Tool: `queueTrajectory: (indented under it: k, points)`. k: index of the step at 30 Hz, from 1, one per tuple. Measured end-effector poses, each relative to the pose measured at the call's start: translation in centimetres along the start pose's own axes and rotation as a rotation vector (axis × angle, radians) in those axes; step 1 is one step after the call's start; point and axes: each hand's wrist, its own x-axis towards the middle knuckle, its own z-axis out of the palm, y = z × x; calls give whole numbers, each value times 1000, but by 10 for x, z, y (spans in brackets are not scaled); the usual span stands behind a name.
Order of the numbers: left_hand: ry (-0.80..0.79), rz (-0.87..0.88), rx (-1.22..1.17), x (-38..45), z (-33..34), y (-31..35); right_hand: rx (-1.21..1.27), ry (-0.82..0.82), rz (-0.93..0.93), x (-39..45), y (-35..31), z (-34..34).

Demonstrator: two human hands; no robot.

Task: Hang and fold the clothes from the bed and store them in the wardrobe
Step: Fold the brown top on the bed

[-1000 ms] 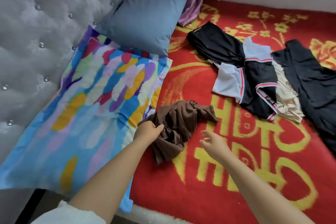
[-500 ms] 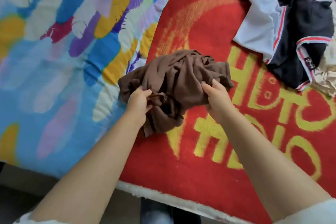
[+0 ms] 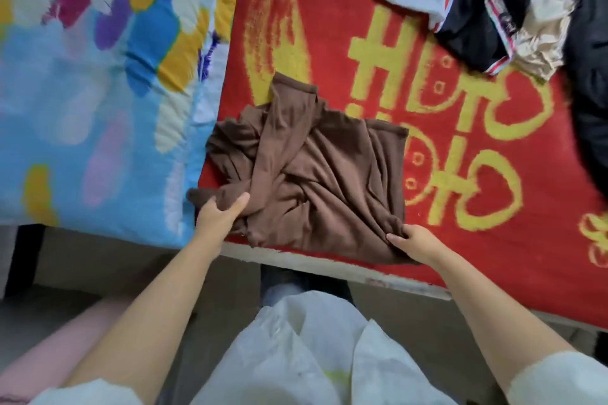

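Head view: the brown garment [image 3: 312, 174] lies partly spread on the red blanket [image 3: 460, 256] at the near edge of the bed, its left side just overlapping the colourful pillow [image 3: 98, 92]. Half a second ago it was a tight bundle between my hands; now it is opened out, wider and flatter, though a twisted band of fabric still crosses the middle.

Left hand [image 3: 218, 219]: grip closed on the lower left corner, thumb over the cloth, fingers under. Right hand [image 3: 416, 243]: grip pinches the lower right hem, fingers curled into the fold. Both hands have moved apart since the earlier frame, pulling the hem line taut along the bed edge.

Judgement: the spreading step is under way, not finished. The twist must be smoothed before any fold holds. Remaining clothes — the black and white garment [image 3: 477, 0] and a beige piece [image 3: 539, 43] — sit well apart at upper right, untouched. Wardrobe not in view.
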Motion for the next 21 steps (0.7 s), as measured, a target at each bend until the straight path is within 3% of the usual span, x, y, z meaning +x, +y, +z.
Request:
queueTrajectory:
  k: [3, 6, 9, 12, 14, 16, 19, 21]
  points:
    - [177, 159, -5, -22, 6, 21, 80, 255, -107, -12, -6, -15]
    - [326, 216, -596, -46, -1, 66, 177, 577, -290, -40, -12, -40]
    - [198, 199, -1106, -52, -18, 74, -140, 567, -354, -59, -8, -36]
    - [244, -27, -948, -51, -19, 28, -391, 292, -207, -54, 0, -11]
    - [357, -245, -736, -61, -15, -8, -395, 143, -63, -45, 9, 10]
    - [389, -420, -670, -70, -16, -38, -380, 28, 69, -35, 17, 28]
    - [305, -543, -508, -72, -19, -70, -447, -67, 146, -20, 19, 47]
    - [312, -541, -315, -74, -17, -78, -460, -21, 130, -17, 11, 48]
